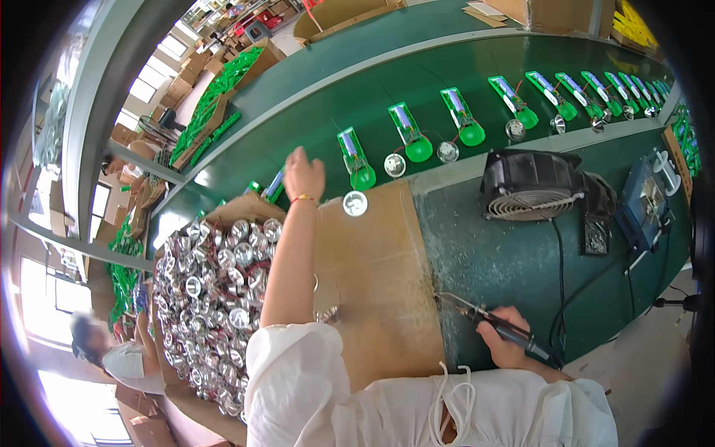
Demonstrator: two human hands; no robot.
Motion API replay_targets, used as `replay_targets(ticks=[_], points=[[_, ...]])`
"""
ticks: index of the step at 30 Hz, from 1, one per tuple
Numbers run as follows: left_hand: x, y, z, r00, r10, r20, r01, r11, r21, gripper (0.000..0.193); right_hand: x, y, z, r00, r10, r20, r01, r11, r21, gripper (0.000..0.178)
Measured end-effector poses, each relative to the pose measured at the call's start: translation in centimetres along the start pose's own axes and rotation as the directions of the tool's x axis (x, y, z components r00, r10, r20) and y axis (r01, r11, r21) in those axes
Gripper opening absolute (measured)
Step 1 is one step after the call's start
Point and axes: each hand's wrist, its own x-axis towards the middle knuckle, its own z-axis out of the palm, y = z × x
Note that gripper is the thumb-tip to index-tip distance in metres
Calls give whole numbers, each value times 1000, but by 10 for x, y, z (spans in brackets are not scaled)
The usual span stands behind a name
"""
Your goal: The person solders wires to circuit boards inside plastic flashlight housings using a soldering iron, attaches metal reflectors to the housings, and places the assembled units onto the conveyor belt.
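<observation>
My right hand (505, 337) is closed around the dark handle of a soldering iron (530, 344), whose thin metal tip points left over the edge of a brown board (372, 261). My left hand (305, 176) reaches over the green belt with its fingers partly spread and no object visible in it. Close to its left lies a green housing (275, 186) with a blue-white part inside. To its right is another green housing (357, 160), with a round silver reflector (355, 203) at its lower end. Some silver reflectors near my left forearm are partly hidden.
A cardboard box (212, 214) full of silver reflectors stands left of the board. A row of green housings (463, 117) runs along the belt. On the right are a black fan (530, 186), cables and a blue-grey device (642, 205). A person (130, 361) is at far left.
</observation>
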Motion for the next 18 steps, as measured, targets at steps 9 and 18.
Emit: replay_targets(ticks=[9,18], points=[[49,-69,-3,710,-518,476,75,728,681,58,4,4,-5,979,-196,55,193,980,53,21],[-5,65,-111,875,38,483,-51,999,14,73,-1,14,-3,999,-34,-9,33,999,-22,20]])
